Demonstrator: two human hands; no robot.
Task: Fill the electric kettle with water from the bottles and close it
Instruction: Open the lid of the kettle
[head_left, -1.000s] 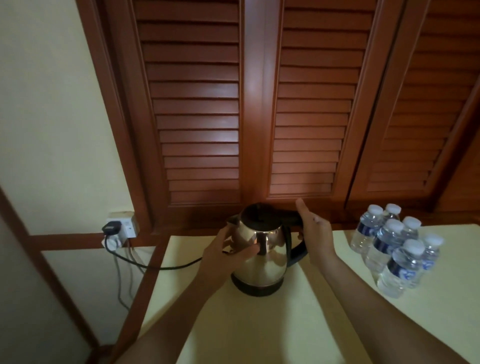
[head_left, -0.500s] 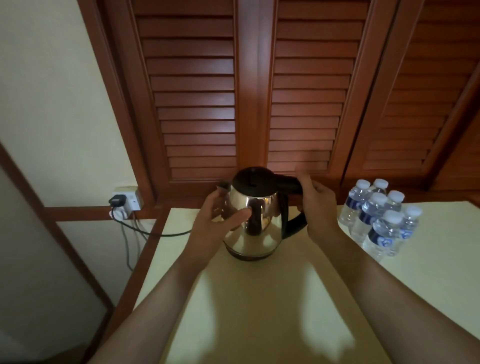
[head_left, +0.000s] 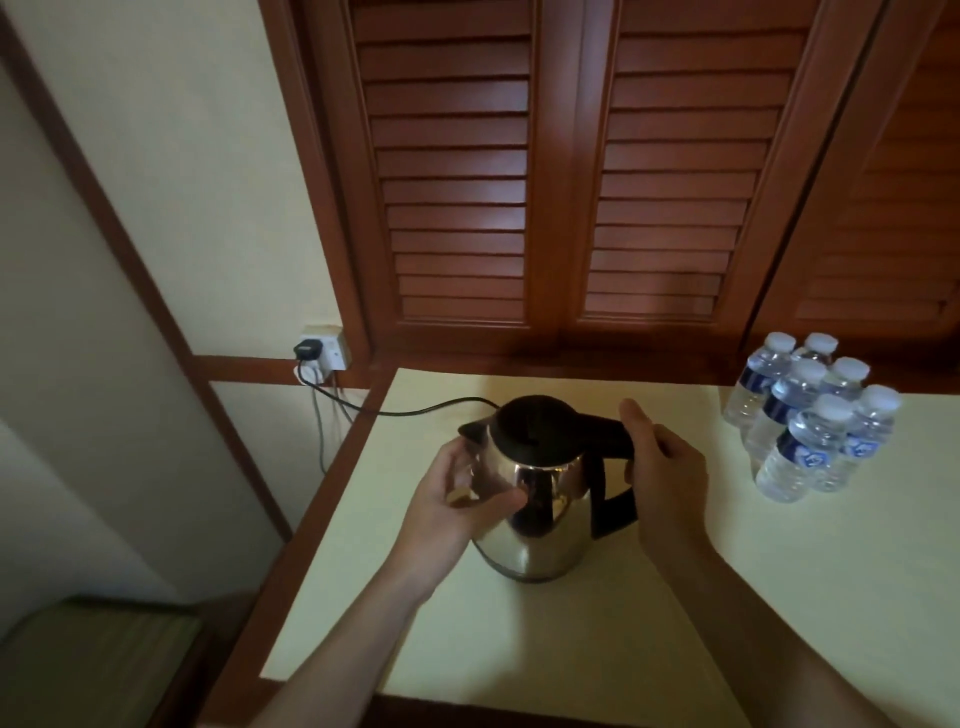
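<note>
A shiny steel electric kettle (head_left: 540, 519) with a black lid (head_left: 535, 423), spout and handle stands on the pale yellow table (head_left: 779, 597), lid down. My left hand (head_left: 457, 499) wraps the kettle's left side below the spout. My right hand (head_left: 665, 467) grips the black handle at its top, thumb up by the lid's hinge end. Several small water bottles (head_left: 810, 415) with white caps and blue labels stand bunched at the table's right.
A black power cord (head_left: 395, 410) runs from the kettle's back to a plug in the wall socket (head_left: 322, 353) at the left. Brown louvred doors (head_left: 561, 171) rise right behind the table. The table's left edge drops beside a wooden frame.
The view has tilted down and closer, so the kettle sits lower in frame. Both hands stay on the kettle; the right hand has closed more firmly around the handle.
</note>
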